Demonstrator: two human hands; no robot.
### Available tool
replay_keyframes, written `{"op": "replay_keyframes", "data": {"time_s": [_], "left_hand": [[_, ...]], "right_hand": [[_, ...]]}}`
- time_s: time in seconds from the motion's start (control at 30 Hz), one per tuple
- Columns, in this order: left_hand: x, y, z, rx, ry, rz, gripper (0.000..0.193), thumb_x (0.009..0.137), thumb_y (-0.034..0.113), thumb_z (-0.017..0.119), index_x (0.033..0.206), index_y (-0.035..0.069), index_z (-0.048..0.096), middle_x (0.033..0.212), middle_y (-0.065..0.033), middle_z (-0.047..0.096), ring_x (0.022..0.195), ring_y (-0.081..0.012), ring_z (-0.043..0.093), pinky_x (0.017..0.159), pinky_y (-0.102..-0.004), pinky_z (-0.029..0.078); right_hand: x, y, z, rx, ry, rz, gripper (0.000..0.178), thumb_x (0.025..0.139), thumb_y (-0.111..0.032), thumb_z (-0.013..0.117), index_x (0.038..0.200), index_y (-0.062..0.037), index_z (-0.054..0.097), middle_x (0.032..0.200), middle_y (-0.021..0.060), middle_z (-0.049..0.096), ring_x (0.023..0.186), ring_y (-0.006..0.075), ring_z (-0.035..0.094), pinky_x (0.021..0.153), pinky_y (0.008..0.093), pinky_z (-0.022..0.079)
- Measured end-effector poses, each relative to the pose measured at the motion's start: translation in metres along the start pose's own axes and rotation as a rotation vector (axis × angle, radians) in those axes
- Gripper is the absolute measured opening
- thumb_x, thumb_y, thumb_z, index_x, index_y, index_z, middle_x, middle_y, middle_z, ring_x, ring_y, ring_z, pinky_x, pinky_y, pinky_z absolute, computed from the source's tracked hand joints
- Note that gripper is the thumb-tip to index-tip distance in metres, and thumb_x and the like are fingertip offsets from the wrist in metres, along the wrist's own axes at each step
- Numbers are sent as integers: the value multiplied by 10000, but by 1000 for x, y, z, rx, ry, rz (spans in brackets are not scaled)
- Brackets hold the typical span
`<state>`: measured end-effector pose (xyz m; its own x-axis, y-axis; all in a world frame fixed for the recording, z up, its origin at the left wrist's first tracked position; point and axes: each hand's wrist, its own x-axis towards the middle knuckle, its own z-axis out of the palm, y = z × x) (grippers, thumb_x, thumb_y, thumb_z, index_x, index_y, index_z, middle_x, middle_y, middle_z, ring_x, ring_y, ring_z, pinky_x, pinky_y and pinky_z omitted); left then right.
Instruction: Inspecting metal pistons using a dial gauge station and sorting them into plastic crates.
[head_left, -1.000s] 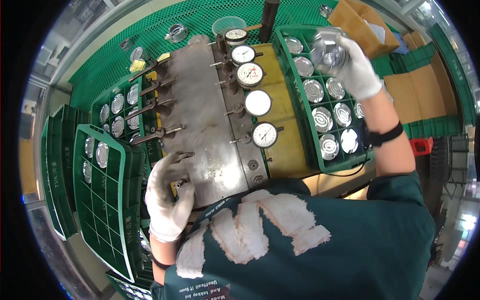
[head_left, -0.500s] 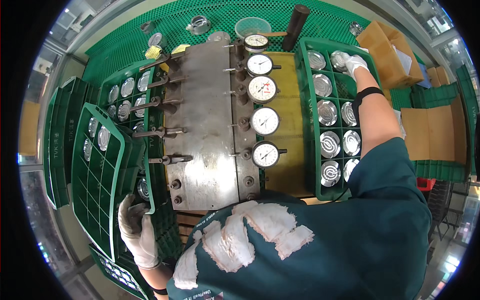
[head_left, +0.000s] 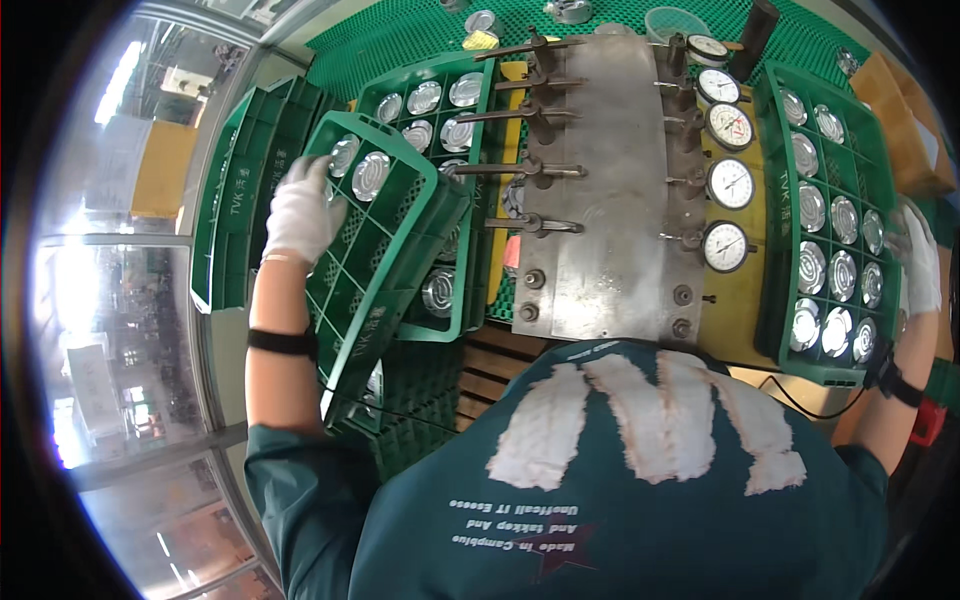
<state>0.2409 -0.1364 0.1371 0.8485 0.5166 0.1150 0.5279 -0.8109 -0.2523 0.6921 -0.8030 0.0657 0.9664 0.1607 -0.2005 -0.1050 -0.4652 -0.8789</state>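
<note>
My left hand (head_left: 300,215), in a white glove, reaches over the outer side of a tilted green divided crate (head_left: 345,375). Its fingers are curled around a silver piston, mostly hidden beneath them. Two more pistons, one nearer the rim (head_left: 343,156) and a larger-looking one (head_left: 371,176), lie in cells beside it. At the far right my gloved right hand (head_left: 917,262) is by the outer rim of another green crate (head_left: 822,372), its fingers extended and holding nothing that I can see. Pistons (head_left: 842,275) fill most of that crate's cells.
Between the crates stands a steel plate fixture (head_left: 620,190) with clamp levers (head_left: 535,170) and several dial gauges (head_left: 730,184). A third crate (head_left: 425,70) of pistons lies behind the tilted one. A dark cylindrical mallet head (head_left: 755,38), a cardboard box (head_left: 900,130) and a cable (head_left: 815,410) are also around.
My view has swung left. My left hand went from the tilted crate's near end up to its pistons. My right hand left the piston at the right crate's far end and came back along its outer side.
</note>
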Motion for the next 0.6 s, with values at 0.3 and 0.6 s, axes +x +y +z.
{"op": "replay_keyframes", "data": {"time_s": [0.3,0.6], "left_hand": [[83,0,50,439,-619,193,835,723,342,782,1450,133,430,1451,-137,502,1289,-379,501,1092,-407,425],[47,-5,14,-58,-356,9,849,677,31,763,1434,32,379,1371,-206,520,1233,-374,551,1082,-385,450]], "right_hand": [[-144,4,21,61,102,31,419,984,-336,584,1324,-92,599,1057,44,663,755,70,603,695,218,494],[-199,7,55,104,81,68,421,977,-316,592,1308,-55,600,1038,32,676,765,69,601,695,217,501]]}}
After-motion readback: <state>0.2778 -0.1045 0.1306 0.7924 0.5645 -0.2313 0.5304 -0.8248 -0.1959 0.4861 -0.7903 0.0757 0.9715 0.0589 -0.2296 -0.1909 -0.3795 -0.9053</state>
